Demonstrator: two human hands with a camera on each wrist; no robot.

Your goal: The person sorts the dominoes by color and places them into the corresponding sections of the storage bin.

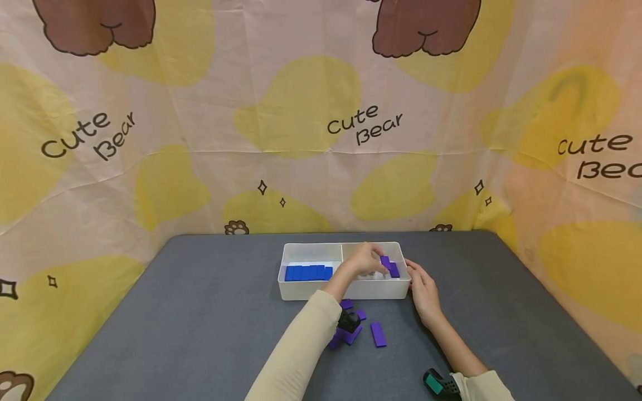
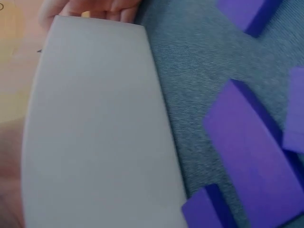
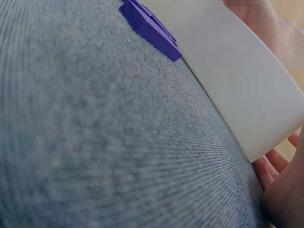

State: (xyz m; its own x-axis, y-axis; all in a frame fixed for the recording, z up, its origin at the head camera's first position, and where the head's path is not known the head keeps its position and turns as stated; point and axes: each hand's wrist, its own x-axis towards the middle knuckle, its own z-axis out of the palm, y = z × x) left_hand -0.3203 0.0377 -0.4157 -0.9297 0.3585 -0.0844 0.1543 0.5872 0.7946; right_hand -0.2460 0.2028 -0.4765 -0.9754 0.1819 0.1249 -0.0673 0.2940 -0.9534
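My left hand reaches over the front wall into the right compartment of a white two-part box. Between its thumb and fingers is a purple block. Another purple block lies in that compartment, close to the right end. My right hand rests against the right end of the box, its fingers along the outer wall. In the right wrist view, fingers show at the box's bottom corner. The left wrist view shows mostly the box's outer wall, which hides the left fingertips.
Blue blocks stand in a row in the left compartment, beyond a divider. In front of the box, several purple blocks lie loose on the grey tabletop, partly under the left forearm. One purple block lies apart. A printed curtain hangs behind.
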